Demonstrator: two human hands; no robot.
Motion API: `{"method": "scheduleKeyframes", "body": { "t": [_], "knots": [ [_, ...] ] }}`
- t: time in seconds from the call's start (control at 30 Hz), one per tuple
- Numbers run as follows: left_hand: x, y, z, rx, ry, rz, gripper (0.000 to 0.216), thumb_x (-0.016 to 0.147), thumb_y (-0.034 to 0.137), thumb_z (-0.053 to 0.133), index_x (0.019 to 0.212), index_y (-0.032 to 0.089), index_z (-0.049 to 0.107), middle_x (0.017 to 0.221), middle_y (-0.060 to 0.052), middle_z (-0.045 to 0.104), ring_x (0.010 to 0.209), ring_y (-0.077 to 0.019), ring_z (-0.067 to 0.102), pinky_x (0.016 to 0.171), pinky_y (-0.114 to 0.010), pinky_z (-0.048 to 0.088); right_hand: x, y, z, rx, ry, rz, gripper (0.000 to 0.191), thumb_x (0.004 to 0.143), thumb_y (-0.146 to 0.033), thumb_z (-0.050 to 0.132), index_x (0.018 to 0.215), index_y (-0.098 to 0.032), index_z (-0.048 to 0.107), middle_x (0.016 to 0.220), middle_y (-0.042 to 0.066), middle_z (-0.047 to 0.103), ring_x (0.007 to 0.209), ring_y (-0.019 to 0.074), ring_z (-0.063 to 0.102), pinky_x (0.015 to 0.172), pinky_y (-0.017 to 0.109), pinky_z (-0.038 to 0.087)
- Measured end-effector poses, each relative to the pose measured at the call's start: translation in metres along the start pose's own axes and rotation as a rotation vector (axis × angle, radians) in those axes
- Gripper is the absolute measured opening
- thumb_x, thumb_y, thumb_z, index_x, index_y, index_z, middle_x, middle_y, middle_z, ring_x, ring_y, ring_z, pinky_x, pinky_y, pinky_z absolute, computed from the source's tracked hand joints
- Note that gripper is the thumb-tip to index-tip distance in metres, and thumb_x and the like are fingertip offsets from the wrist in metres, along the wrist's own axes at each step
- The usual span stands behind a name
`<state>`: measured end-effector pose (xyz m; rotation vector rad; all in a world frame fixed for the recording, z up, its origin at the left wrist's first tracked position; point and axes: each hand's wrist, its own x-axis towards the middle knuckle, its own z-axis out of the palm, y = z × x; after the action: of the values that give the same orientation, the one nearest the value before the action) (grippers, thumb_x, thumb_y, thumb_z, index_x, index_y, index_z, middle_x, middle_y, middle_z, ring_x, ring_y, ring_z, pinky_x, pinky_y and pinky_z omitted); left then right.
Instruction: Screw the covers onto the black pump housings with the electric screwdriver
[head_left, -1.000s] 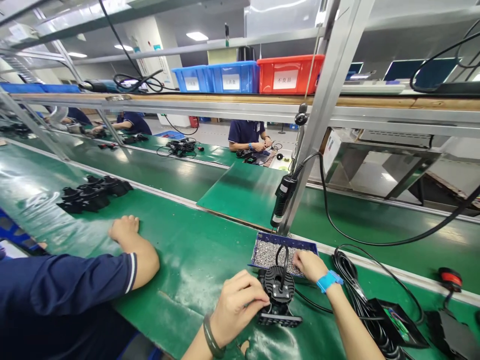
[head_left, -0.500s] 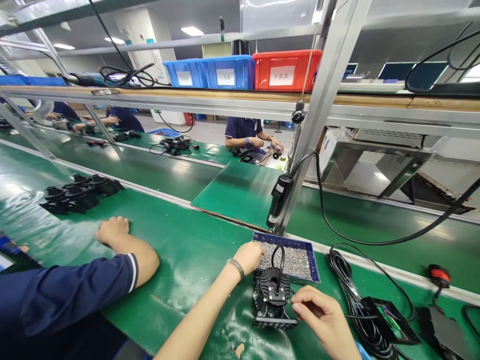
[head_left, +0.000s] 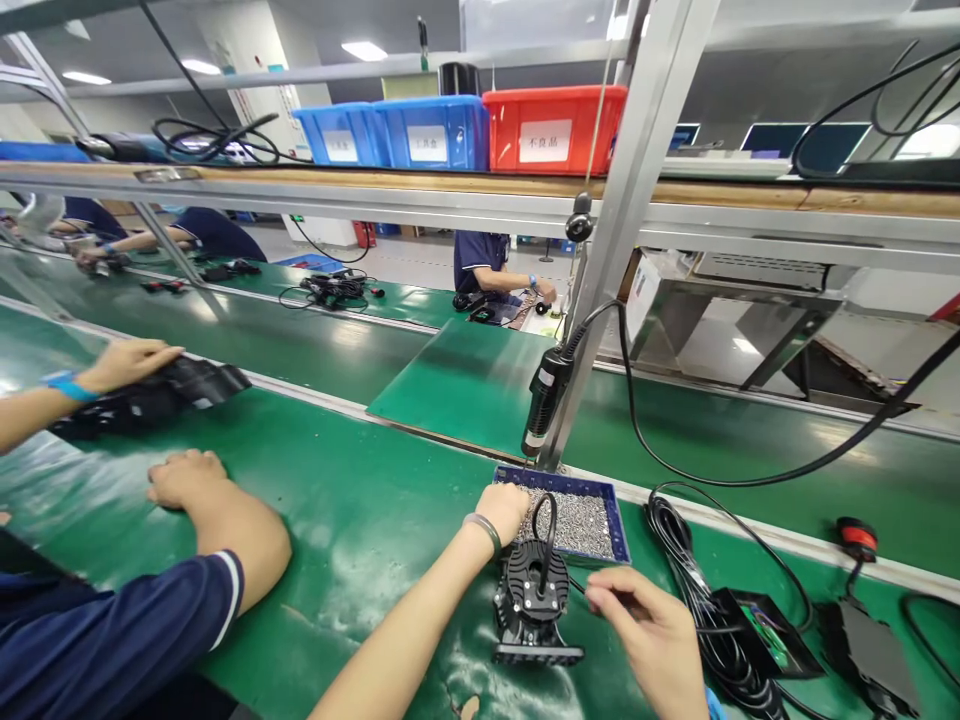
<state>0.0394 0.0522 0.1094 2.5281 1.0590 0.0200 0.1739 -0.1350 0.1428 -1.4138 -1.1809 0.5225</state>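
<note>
Your left hand (head_left: 504, 510) is reaching over the left end of the blue tray (head_left: 619, 530), which is lying right of the lower centre of the frame and holding many silvery screws (head_left: 581, 525). Its fingers are bending together, but the tips are hiding, so I cannot tell what they are pinching. Your right hand (head_left: 646, 620) is staying apart from the tray, at the lower right of centre; its thumb and forefinger are pointing close to each other, and I cannot tell if something small is between them.

Between your two hands, the black ribbed device (head_left: 532, 590) is standing upright on the green surface (head_left: 375, 480), just in front of the tray, with its cable loop (head_left: 551, 520) rising from the top. Above the tray, an electric screwdriver (head_left: 547, 400) is hanging at a tilt beside the metal post (head_left: 626, 210).

Toward the lower right, a coil of black cable (head_left: 679, 550) is lying near an open black case (head_left: 769, 635), where a green circuit board is showing. At the left edge, a co-worker's hand (head_left: 124, 365) with a blue wristband is touching black parts (head_left: 202, 385).
</note>
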Motion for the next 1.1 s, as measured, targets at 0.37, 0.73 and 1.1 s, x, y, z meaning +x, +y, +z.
{"method": "scheduleKeyframes", "body": {
  "t": [0.37,0.73,1.1],
  "knots": [
    [-0.059,-0.002,-0.009,-0.617,0.473,-0.145,0.030,0.096,0.032,0.032,0.074,0.021,0.049,0.064,0.001,0.055,0.061,-0.0139,0.053,0.065,-0.025,0.042,0.046,0.008,0.025,0.224,-0.263,0.174,0.033,0.073,-0.049,0.077,0.073,-0.017,0.070,0.068,0.005,0.071,0.063,0.0162,0.067,0.058,0.025,0.056],
    [-0.093,-0.005,-0.010,-1.427,0.531,-0.320,0.047,0.062,0.054,0.082,0.080,0.012,0.072,0.069,-0.006,0.072,0.062,-0.0141,0.066,0.058,-0.024,0.054,0.045,0.002,0.015,0.068,-0.282,-0.077,0.016,0.081,-0.036,0.069,0.078,-0.025,0.081,0.078,0.008,0.078,0.075,0.0216,0.072,0.072,0.033,0.059],
    [-0.104,0.020,-0.019,-1.587,0.417,-0.278,0.043,0.062,0.049,0.085,0.079,0.015,0.066,0.072,-0.006,0.077,0.065,-0.0133,0.069,0.061,-0.021,0.054,-0.004,0.019,0.023,0.552,-0.220,0.376,0.052,0.064,-0.047,0.086,0.111,-0.029,0.075,0.134,0.011,0.064,0.122,0.0312,0.061,0.100,0.045,0.053]
  ]
}}
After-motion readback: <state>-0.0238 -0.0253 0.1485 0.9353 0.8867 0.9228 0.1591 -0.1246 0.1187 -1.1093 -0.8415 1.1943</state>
